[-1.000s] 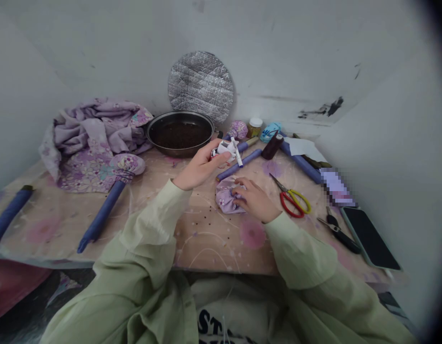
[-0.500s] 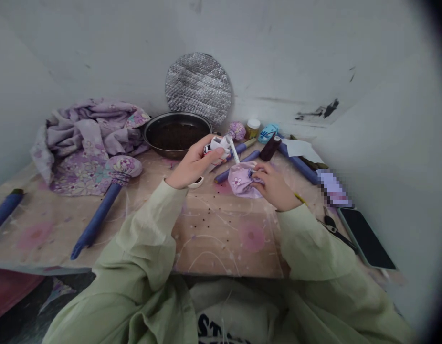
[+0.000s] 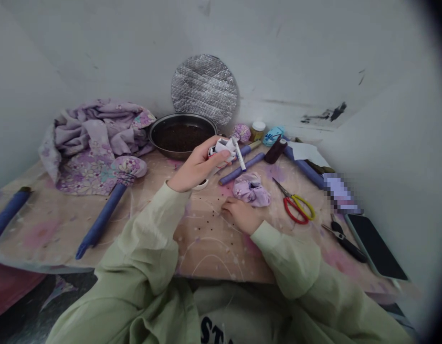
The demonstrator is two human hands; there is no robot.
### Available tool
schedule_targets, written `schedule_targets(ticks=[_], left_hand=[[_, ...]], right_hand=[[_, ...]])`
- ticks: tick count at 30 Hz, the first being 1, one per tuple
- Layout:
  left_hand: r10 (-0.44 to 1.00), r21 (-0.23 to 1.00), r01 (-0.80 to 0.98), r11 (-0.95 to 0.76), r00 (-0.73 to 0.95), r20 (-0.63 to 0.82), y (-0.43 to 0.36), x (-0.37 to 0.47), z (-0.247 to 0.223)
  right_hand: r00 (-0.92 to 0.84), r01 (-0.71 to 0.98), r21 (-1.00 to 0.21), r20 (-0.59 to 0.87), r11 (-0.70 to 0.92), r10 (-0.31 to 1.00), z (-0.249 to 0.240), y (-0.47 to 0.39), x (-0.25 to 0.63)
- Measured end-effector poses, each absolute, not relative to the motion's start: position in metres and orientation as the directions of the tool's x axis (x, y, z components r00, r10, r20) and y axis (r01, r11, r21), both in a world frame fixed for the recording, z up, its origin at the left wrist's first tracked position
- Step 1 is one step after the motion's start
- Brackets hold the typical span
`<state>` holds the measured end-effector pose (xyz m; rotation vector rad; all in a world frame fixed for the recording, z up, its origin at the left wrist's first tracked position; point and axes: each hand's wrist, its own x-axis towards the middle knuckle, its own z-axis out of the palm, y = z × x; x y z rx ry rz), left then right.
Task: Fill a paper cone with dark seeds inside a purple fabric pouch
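Note:
My left hand is raised above the table, closed around a crumpled white packet with red and dark print. A white pen-like stick slants down from the packet's right side. My right hand rests low on the table, its fingertips pressed together among scattered small dark grains; whether they pinch a grain is too small to see. Just beyond those fingers lies a gathered lilac floral cloth pouch, untouched. Under the left hand a small white dish is partly hidden.
Red-and-yellow-handled scissors, black snips and a phone lie right. A dark pan, a silver disc, a thread spool and a lidded jar stand behind. Blue wrapped sticks and bunched cloth are left.
My right hand has let go of the lilac pouch and moved left and nearer to me, down onto the table. The scissors have come into sight. The left hand keeps the packet.

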<state>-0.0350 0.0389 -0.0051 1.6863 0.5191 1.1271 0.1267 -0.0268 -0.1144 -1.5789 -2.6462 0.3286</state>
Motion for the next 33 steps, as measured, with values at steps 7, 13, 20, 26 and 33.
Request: schedule_targets(ticks=[7, 13, 20, 26, 33], left_hand=[[0.763, 0.899, -0.176, -0.400, 0.480, 0.433, 0.038, -0.036, -0.004], [0.759, 0.899, -0.189, -0.395, 0.484, 0.436, 0.039, -0.036, -0.005], [0.753, 0.890, -0.155, -0.429, 0.483, 0.447, 0.037, -0.036, -0.004], [0.750, 0.891, -0.134, -0.434, 0.494, 0.439, 0.036, -0.036, -0.004], [0.760, 0.902, -0.131, -0.411, 0.496, 0.419, 0.036, -0.041, -0.002]], right_hand=[[-0.446, 0.888, -0.173, -0.096, 0.427, 0.890, -0.115, -0.028, 0.130], [-0.509, 0.856, -0.154, -0.083, 0.494, 0.857, -0.120, -0.029, 0.129], [-0.494, 0.866, -0.099, -0.009, 0.490, 0.870, -0.110, -0.026, 0.139], [-0.372, 0.928, 0.002, 0.059, 0.372, 0.926, -0.092, 0.010, 0.138], [-0.307, 0.950, 0.073, 0.030, 0.304, 0.951, -0.108, 0.024, 0.121]])
